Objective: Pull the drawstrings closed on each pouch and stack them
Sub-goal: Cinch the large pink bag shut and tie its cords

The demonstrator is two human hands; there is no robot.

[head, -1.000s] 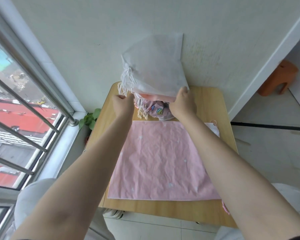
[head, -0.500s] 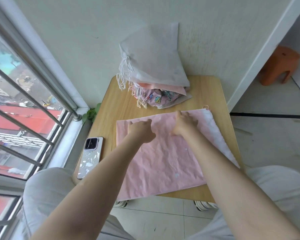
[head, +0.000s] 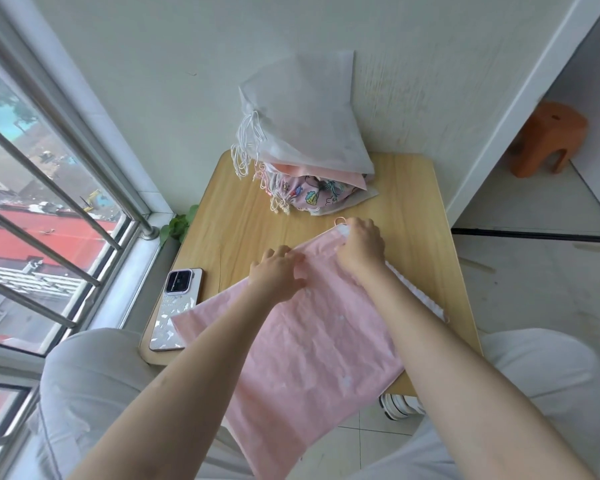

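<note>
A large pink pouch (head: 312,341) lies slantwise on the wooden table (head: 243,216), its lower end hanging over the near edge. My right hand (head: 361,245) grips its far corner by the white-trimmed mouth, where a small pink cord loop (head: 340,220) sticks out. My left hand (head: 278,271) pinches the pouch's upper edge a little to the left. A stack of pouches (head: 305,133) leans on the wall at the table's back, a white one on top, pink and patterned ones below, with white drawstrings (head: 246,147) dangling at its left.
A phone (head: 175,306) lies face down at the table's left front edge. A barred window (head: 49,202) runs along the left. A small green plant (head: 179,225) sits by the sill. An orange stool (head: 548,136) stands at the right on the floor.
Both hands left the stack at the back and came to the pink pouch. The pouch turned slantwise and slid toward me, and the hands now hold its far edge.
</note>
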